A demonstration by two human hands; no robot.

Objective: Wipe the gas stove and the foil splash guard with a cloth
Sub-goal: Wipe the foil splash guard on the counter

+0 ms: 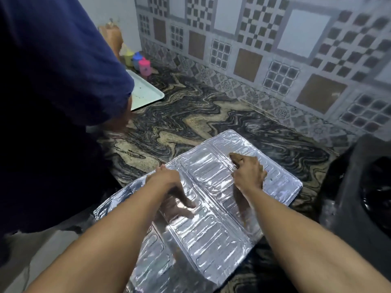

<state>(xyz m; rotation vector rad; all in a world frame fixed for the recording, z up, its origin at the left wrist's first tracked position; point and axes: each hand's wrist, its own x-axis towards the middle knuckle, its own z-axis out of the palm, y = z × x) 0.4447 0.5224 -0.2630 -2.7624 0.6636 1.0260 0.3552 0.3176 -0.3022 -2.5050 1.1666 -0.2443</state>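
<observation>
Two hands rest on the foil guard [211, 218], which lies flat across the worktop [190, 123] front edge, overhanging it. Left hand [167, 182] grips its far edge, fingers curled. Right hand [248, 170] lies on its right panel; finger position unclear. Stove [359, 197] is cut off at right. No cloth is discernible.

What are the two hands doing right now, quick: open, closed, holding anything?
Left hand: grips the far edge of the foil splash guard, fingers curled over it.
Right hand: rests on the guard; whether it holds anything cannot be told.
</observation>
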